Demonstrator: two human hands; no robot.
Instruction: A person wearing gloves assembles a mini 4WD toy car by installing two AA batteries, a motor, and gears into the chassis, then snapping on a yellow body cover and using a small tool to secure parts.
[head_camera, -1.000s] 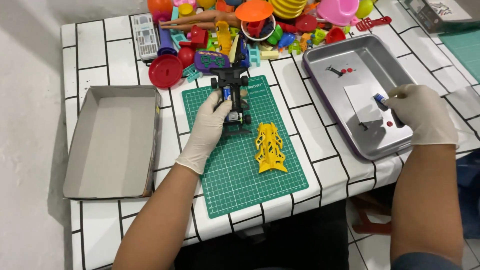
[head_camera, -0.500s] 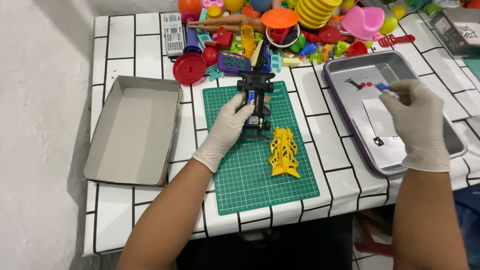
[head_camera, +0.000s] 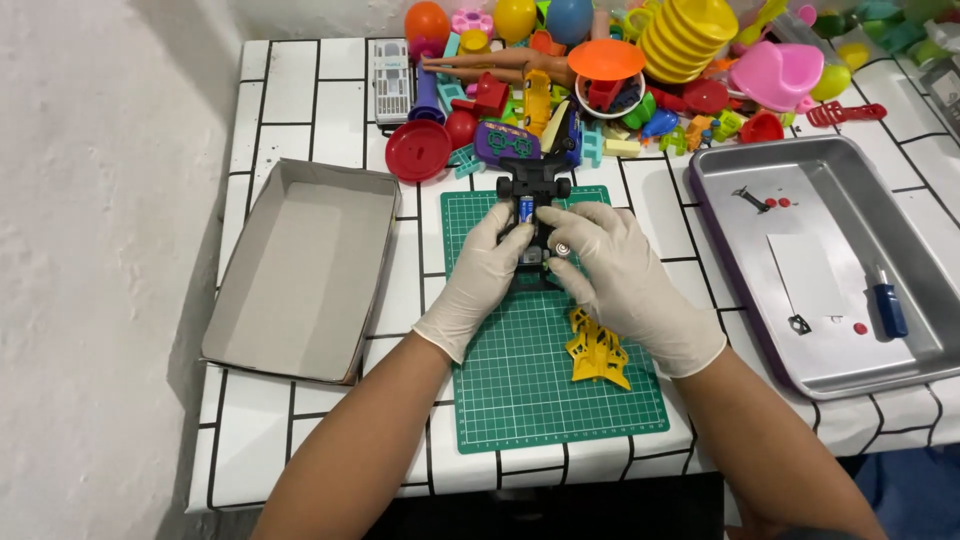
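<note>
Both gloved hands close on the black toy car chassis (head_camera: 532, 225): left hand (head_camera: 484, 275) grips its side, right hand (head_camera: 610, 275) pinches a small silver part there. The chassis lies on the green cutting mat (head_camera: 545, 395), long axis running away from the person. Half a second earlier the right hand was over the metal tray (head_camera: 905, 200).

Left hand (head_camera: 487, 280), right hand (head_camera: 620, 280): white gloves. Toy car chassis (head_camera: 532, 215): black, blue cell inside. Cutting mat (head_camera: 540, 400): green, pale grid. Car shell (head_camera: 597, 350): yellow. Surface (head_camera: 330, 90): white, black brick-line pattern. Tray (head_camera: 900, 360): silver metal. Screwdriver (head_camera: 888, 308): blue handle. Box (head_camera: 300, 270): grey. Lid (head_camera: 418, 150): red.
</note>
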